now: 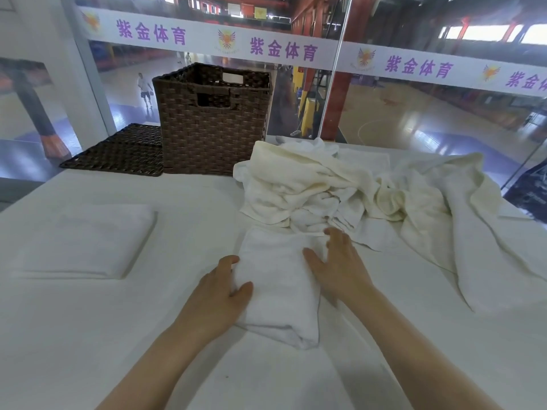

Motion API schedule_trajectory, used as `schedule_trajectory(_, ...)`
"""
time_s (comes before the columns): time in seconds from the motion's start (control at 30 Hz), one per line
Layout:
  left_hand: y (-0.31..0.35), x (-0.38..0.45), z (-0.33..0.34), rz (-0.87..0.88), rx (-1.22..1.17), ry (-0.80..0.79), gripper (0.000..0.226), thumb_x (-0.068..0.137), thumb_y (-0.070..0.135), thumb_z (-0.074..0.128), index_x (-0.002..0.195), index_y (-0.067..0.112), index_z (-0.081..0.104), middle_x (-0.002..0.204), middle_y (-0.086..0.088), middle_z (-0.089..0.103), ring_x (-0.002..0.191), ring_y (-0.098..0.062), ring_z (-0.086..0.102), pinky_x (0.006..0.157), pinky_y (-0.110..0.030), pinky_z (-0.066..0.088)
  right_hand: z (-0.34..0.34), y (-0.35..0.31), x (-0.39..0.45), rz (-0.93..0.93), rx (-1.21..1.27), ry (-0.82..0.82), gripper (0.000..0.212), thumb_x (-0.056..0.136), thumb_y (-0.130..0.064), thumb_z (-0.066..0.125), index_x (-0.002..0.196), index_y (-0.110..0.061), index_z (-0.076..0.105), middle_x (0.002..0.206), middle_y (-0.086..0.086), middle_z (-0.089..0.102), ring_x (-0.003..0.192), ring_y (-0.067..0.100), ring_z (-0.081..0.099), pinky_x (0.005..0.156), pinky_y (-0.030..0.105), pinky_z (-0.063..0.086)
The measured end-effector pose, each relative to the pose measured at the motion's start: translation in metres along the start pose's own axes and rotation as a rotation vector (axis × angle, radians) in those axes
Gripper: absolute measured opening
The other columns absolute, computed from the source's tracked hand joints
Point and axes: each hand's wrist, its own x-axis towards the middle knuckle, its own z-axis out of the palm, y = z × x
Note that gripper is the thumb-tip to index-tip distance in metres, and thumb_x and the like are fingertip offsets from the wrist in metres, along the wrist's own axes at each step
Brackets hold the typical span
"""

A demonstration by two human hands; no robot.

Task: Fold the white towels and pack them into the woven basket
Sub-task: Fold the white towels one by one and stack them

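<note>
A partly folded white towel [278,288] lies in front of me on the white table. My left hand [219,294] grips its left edge, thumb on top. My right hand [337,264] lies flat on the towel's right side with fingers spread. Behind it sits a heap of unfolded white and cream towels [340,187], spreading out to the right. A neatly folded white towel [85,241] rests at the left. The dark brown woven basket [213,122] stands at the back, upright; its inside is hidden.
A flat woven lid [118,152] lies left of the basket at the table's far edge. A glass wall with a printed banner [281,48] rises right behind the table. The white table top [88,335] extends toward me.
</note>
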Motion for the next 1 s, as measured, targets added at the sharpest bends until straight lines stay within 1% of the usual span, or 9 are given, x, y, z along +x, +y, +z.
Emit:
schedule_trajectory(0.07, 0.005, 0.002, 0.004, -0.003, -0.031, -0.031, 0.059, 0.092, 0.043, 0.055, 0.141, 0.037, 0.023, 0.13, 0.008, 0.043, 0.104, -0.012, 0.051, 0.086, -0.03, 0.041, -0.004, 0.011, -0.016, 0.137, -0.004, -0.161, 0.074, 0.088, -0.069, 0.045, 0.138, -0.015, 0.039, 0.122, 0.003, 0.057, 0.109, 0.022, 0.056, 0.089, 0.036, 0.044)
schedule_trajectory(0.17, 0.014, 0.004, 0.011, -0.007, -0.063, -0.062, 0.065, 0.089, 0.038, 0.059, 0.14, 0.043, 0.018, 0.126, 0.011, 0.032, 0.098, -0.012, 0.051, 0.076, -0.026, 0.041, -0.003, 0.013, -0.036, 0.129, 0.032, -0.225, 0.066, 0.086, -0.074, 0.042, 0.122, -0.02, 0.05, 0.094, -0.014, 0.056, 0.086, 0.008, 0.055, 0.073, 0.029, 0.043)
schedule_trajectory(0.23, 0.018, 0.007, 0.016, -0.025, -0.088, -0.079, 0.071, 0.087, 0.033, 0.062, 0.14, 0.044, 0.016, 0.124, 0.01, 0.029, 0.097, -0.013, 0.051, 0.07, -0.022, 0.04, -0.002, 0.011, -0.04, 0.11, 0.059, -0.212, 0.059, 0.085, -0.07, 0.048, 0.119, -0.022, 0.049, 0.1, -0.013, 0.058, 0.089, 0.007, 0.056, 0.073, 0.027, 0.044)
schedule_trajectory(0.33, 0.021, 0.011, 0.02, -0.058, -0.126, -0.079, 0.08, 0.084, 0.027, 0.066, 0.143, 0.042, 0.015, 0.127, 0.006, 0.029, 0.095, -0.014, 0.049, 0.065, -0.02, 0.037, 0.0, 0.008, -0.038, 0.105, 0.089, -0.18, 0.056, 0.09, -0.054, 0.054, 0.132, -0.018, 0.044, 0.121, -0.004, 0.059, 0.103, 0.015, 0.057, 0.078, 0.028, 0.04)
schedule_trajectory(0.5, 0.026, 0.01, 0.027, 0.003, -0.207, -0.073, 0.083, 0.087, 0.019, 0.064, 0.145, 0.046, 0.011, 0.127, 0.011, 0.025, 0.101, -0.008, 0.042, 0.065, -0.009, 0.032, 0.005, 0.005, -0.036, 0.087, 0.305, -0.139, 0.05, 0.095, -0.03, 0.052, 0.141, -0.018, 0.035, 0.123, -0.005, 0.052, 0.102, 0.013, 0.051, 0.081, 0.026, 0.039)
schedule_trajectory(0.67, 0.014, 0.011, 0.026, -0.005, -0.307, -0.015, 0.078, 0.086, 0.015, 0.065, 0.144, 0.043, 0.022, 0.133, 0.009, 0.029, 0.099, 0.001, 0.041, 0.068, -0.004, 0.031, 0.012, 0.006, -0.037, 0.084, 0.425, -0.082, 0.059, 0.09, -0.035, 0.06, 0.141, -0.032, 0.029, 0.127, -0.006, 0.055, 0.111, 0.017, 0.058, 0.09, 0.033, 0.047)
schedule_trajectory(0.8, 0.006, 0.012, 0.013, 0.024, -0.317, 0.085, 0.064, 0.085, 0.015, 0.067, 0.128, 0.05, 0.036, 0.129, 0.008, 0.034, 0.098, 0.005, 0.043, 0.069, 0.0, 0.034, 0.01, -0.012, -0.031, -0.032, 0.454, -0.062, 0.064, 0.09, -0.034, 0.063, 0.14, -0.043, 0.024, 0.11, -0.017, 0.049, 0.101, 0.015, 0.056, 0.073, 0.023, 0.043)
schedule_trajectory(0.87, 0.001, 0.014, -0.003, 0.066, -0.3, 0.161, 0.058, 0.083, 0.013, 0.069, 0.12, 0.05, 0.044, 0.129, 0.006, 0.036, 0.099, 0.009, 0.044, 0.074, 0.004, 0.032, 0.009, -0.03, -0.024, -0.113, 0.429, -0.056, 0.061, 0.091, -0.035, 0.062, 0.137, -0.049, 0.024, 0.104, -0.024, 0.046, 0.096, 0.013, 0.054, 0.073, 0.025, 0.041)
schedule_trajectory(1.0, -0.014, 0.018, -0.054, 0.093, -0.239, 0.263, 0.045, 0.082, 0.028, 0.068, 0.118, 0.05, 0.051, 0.127, 0.012, 0.037, 0.102, 0.005, 0.046, 0.078, 0.001, 0.033, 0.015, -0.081, -0.005, -0.28, 0.402, -0.059, 0.055, 0.094, -0.037, 0.058, 0.138, -0.046, 0.026, 0.124, -0.02, 0.044, 0.107, 0.009, 0.048, 0.085, 0.027, 0.036)
